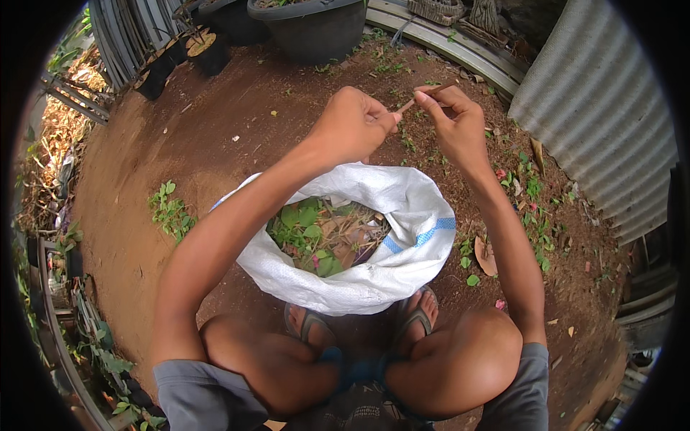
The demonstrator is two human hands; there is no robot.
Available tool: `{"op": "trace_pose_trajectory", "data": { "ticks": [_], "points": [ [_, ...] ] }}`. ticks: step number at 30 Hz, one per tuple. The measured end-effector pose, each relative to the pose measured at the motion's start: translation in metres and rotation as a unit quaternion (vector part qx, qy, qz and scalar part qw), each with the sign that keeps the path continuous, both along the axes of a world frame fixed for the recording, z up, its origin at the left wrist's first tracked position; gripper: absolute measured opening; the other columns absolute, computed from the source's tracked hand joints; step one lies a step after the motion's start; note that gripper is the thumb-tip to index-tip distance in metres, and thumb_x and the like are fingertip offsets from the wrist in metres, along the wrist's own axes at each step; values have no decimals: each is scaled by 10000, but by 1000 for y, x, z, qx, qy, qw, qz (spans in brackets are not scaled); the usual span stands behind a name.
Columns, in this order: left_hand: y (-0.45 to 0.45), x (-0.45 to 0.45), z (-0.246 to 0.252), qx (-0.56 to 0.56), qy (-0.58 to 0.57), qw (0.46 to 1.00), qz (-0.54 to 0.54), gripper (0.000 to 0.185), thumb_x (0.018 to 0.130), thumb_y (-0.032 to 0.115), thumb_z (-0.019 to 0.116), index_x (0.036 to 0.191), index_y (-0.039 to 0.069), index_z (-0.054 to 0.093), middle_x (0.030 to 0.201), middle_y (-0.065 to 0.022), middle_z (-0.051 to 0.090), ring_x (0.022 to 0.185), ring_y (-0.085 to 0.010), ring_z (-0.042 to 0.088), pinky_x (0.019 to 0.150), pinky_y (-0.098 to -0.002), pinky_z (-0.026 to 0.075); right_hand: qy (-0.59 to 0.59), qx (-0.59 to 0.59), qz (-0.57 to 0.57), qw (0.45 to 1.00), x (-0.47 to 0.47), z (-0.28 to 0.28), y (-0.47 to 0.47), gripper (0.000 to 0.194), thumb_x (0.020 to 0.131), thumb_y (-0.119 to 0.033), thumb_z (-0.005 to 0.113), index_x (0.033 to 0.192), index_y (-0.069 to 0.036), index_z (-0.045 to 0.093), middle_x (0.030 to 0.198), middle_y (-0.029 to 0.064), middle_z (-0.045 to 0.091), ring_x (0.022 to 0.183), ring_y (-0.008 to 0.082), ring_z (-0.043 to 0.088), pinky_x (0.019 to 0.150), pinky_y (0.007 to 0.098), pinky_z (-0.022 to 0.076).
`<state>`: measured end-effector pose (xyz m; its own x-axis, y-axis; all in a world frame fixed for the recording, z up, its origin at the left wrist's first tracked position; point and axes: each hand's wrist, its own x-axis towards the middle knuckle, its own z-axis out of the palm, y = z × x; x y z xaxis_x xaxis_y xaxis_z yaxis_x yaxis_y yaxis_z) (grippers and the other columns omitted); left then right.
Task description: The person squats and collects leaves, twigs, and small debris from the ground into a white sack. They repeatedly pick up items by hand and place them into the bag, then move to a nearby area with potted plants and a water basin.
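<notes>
A thin brown stick (pixel 408 105) stretches between my two hands beyond the far rim of a woven plastic sack. My left hand (pixel 357 125) grips its lower left end, while the fingers of my right hand (pixel 452 116) pinch it farther up, and its tip pokes out at the upper right. The white sack (pixel 345 293) with a blue stripe stands open in front of my feet, its rim rolled outward. Green leaves (pixel 302 215), dry leaves (pixel 345 237) and a pink petal lie inside it.
Black plant pots (pixel 318 32) stand at the far side, near a pale curved edging (pixel 463 46). Corrugated sheeting (pixel 598 118) leans at the right. Cut green sprigs (pixel 171 211) lie left of the sack; scattered leaves and a curled dry leaf (pixel 485 256) lie on the soil at right.
</notes>
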<state>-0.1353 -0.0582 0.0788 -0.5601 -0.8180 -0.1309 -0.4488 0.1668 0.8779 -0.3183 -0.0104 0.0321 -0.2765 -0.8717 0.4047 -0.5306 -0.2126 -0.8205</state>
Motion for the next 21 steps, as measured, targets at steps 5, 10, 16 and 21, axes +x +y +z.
{"op": "trace_pose_trajectory", "data": {
  "ticks": [5, 10, 16, 21],
  "points": [
    [1, 23, 12, 107, -8, 992, -61, 310, 902, 243, 664, 844, -60, 696, 569, -25, 551, 433, -99, 483, 420, -283, 432, 258, -153, 9, 954, 6, 2, 4, 139, 872, -102, 679, 985, -28, 715, 1073, 118, 632, 941, 241, 631, 779, 323, 506],
    [10, 49, 26, 223, -13, 973, -63, 356, 881, 294, 687, 886, -62, 683, 562, 53, 392, 522, -86, 406, 484, -283, 419, 411, -332, 33, 848, 29, -5, 16, 197, 760, -41, 699, 954, -51, 668, 984, 66, 629, 892, 253, 609, 722, 356, 481],
    [30, 64, 26, 212, 14, 976, -51, 316, 887, 243, 679, 887, -73, 677, 564, 39, 395, 466, -93, 418, 406, -280, 428, 202, -244, 71, 946, 49, -20, 32, 227, 727, 75, 676, 938, -9, 660, 969, 107, 636, 870, 273, 592, 730, 388, 488],
    [36, 64, -5, 224, 11, 974, 39, 294, 880, 216, 681, 835, -74, 667, 706, -62, 572, 500, -127, 520, 398, -282, 431, 289, -318, 98, 898, 85, 12, 51, 217, 710, 45, 688, 916, -15, 657, 916, 85, 643, 868, 270, 593, 745, 376, 471]
  ]
}}
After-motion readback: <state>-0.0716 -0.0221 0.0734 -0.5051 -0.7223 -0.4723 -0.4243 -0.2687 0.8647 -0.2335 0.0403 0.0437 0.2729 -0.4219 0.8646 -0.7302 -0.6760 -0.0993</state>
